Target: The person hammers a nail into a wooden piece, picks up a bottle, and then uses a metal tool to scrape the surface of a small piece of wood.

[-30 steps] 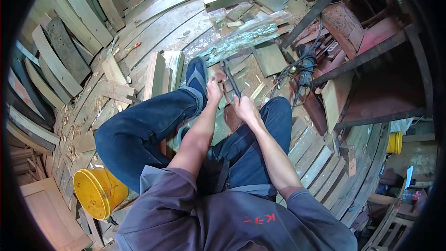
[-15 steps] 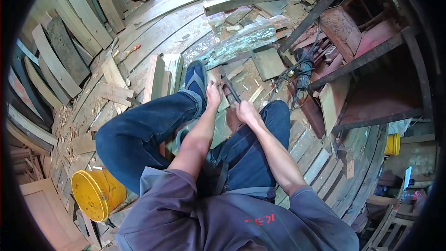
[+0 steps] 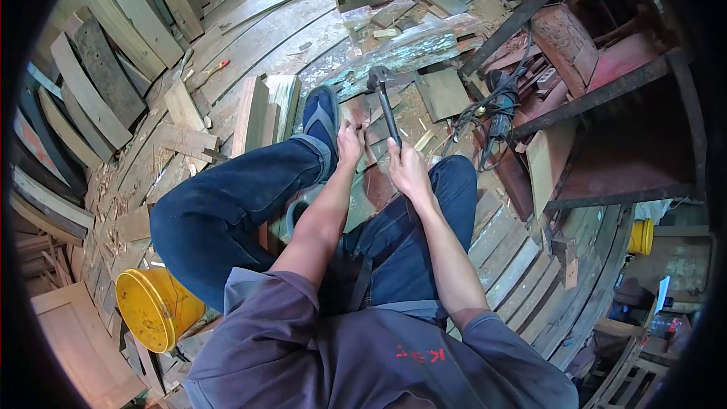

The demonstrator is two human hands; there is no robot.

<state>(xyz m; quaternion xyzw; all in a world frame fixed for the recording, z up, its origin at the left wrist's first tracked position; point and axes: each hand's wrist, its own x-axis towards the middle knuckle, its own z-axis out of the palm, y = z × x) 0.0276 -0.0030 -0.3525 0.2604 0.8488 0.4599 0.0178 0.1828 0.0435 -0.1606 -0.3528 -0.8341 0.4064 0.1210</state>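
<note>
My right hand (image 3: 410, 173) is wrapped round the handle of a hammer (image 3: 389, 113), whose dark head points away from me, above the littered floor. To its left, my left hand (image 3: 350, 144) has its fingers pinched together beside a piece of wood (image 3: 354, 110) near my shoe. Whatever is between those fingers is too small to make out. The hammer head is apart from the left hand and the wood.
A yellow bucket (image 3: 157, 310) stands by my knee. Upright wood blocks (image 3: 252, 117) stand left of my shoe. A corded power tool (image 3: 500, 110) lies to the right, near a dark metal frame (image 3: 598, 95). Curved planks (image 3: 91, 91) lean at the left.
The hammer has lifted away from the wood by my left hand, its head swinging up and forward. My right hand has risen slightly; the left hand stays nearly in place.
</note>
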